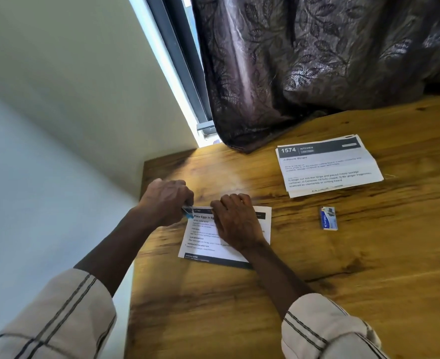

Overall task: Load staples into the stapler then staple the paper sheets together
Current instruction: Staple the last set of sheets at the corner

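Left hand: the left hand [166,200] has its fingers curled round a small blue and silver stapler [187,211]. Most of the stapler hides under the hand.
Right hand: the right hand [235,221] lies on the paper sheets [206,244], with its fingers bent over their top edge. It seems to hold them in place.
Where the stapler is: at the top left corner of the paper sheets, touching that corner.
Where the sheets are: flat on the wooden table [369,255], near its left edge.
Staple box: a little staple box [329,218] lies on the table to the right, apart from the sheets. It looks closed.
Other papers: a second pile of printed pages [327,167] lies farther back on the right, near the dark curtain [317,60].
What looks done: the box is put aside and the stapler is at the paper, so I think the staples are already in.
What is left: I cannot see a staple in the corner. The squeeze may be happening now or is about to.
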